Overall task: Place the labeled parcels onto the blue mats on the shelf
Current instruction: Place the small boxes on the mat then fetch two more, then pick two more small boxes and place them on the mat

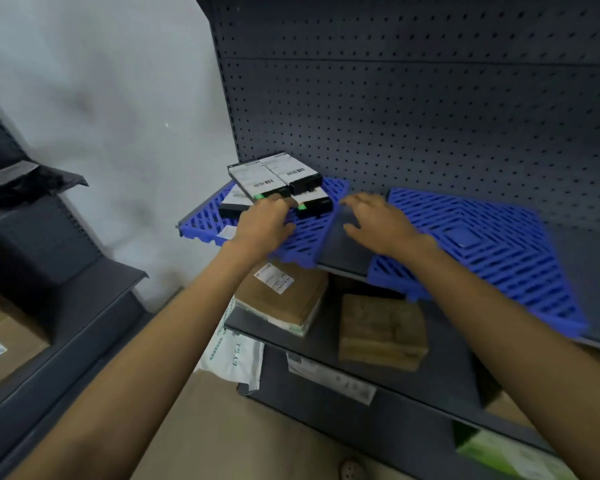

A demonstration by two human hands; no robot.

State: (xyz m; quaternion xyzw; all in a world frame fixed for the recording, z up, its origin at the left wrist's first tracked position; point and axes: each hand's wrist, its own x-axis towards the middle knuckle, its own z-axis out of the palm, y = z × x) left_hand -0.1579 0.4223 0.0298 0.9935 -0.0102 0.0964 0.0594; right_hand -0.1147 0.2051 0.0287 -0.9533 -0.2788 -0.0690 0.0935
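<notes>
Two blue mats are lying on the upper shelf (347,247): left mat (309,233) and right mat (499,244), with a strip of bare shelf showing between them. Both mats are overhanging the shelf's front edge a bit.

Four labeled parcels (274,174), black boxes with white barcode labels, are sitting on the left mat toward the back, stacked two over two, close to the pegboard panel (430,98).

My left grip (264,220) is reaching to the front end of the stack, with fingers curling against the end of the top-left box. I cannot tell whether it is pinching the box or only touching it. My right grip (378,223) is hovering wide over the bare strip, fingers spreading and holding nothing, near the stack but apart from it.

The lower shelf (447,368) is carrying a brown cardboard parcel (284,296) with a white label, resting on top of something pale. A brown wrapped block (381,330) is sitting just to its right. A white poly bag (234,355) is hanging below the lower shelf's left end.

A grey wall (101,98) is running behind, to the left. A second dark shelving unit (66,289) is standing at the left, holding a black bag (25,185) up top and a cardboard box (7,341) lower down. The tan floor (205,427) is showing below, and a green-and-white package (510,455) is blurring at the bottom right.
</notes>
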